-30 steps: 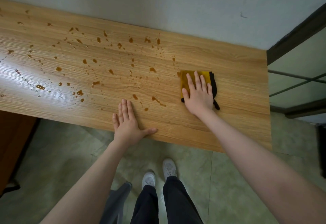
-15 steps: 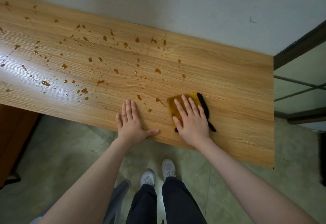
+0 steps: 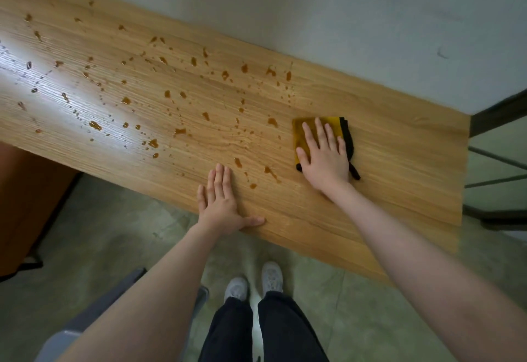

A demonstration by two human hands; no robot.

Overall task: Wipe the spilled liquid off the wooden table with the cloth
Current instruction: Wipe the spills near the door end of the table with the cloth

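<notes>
A folded yellow cloth [image 3: 302,131] with a black edge lies on the wooden table [image 3: 399,162], right of the spill. My right hand [image 3: 325,156] presses flat on the cloth, fingers spread and pointing away from me. Brown drops of spilled liquid [image 3: 179,131] are scattered over the table's middle and left; the nearest drops [image 3: 269,171] sit just left of the cloth. My left hand [image 3: 222,202] rests flat on the table's near edge, palm down, thumb out, holding nothing.
A pale wall [image 3: 342,19] runs along the table's far edge. A dark-framed glass panel [image 3: 499,156] stands past the table's right end. A brown cabinet [image 3: 25,205] is under the left side. A grey chair part [image 3: 94,319] and my feet [image 3: 253,283] are below.
My right hand slid the cloth from the near edge back away from me and to the right. The left hand stayed put. The camera view tilted.
</notes>
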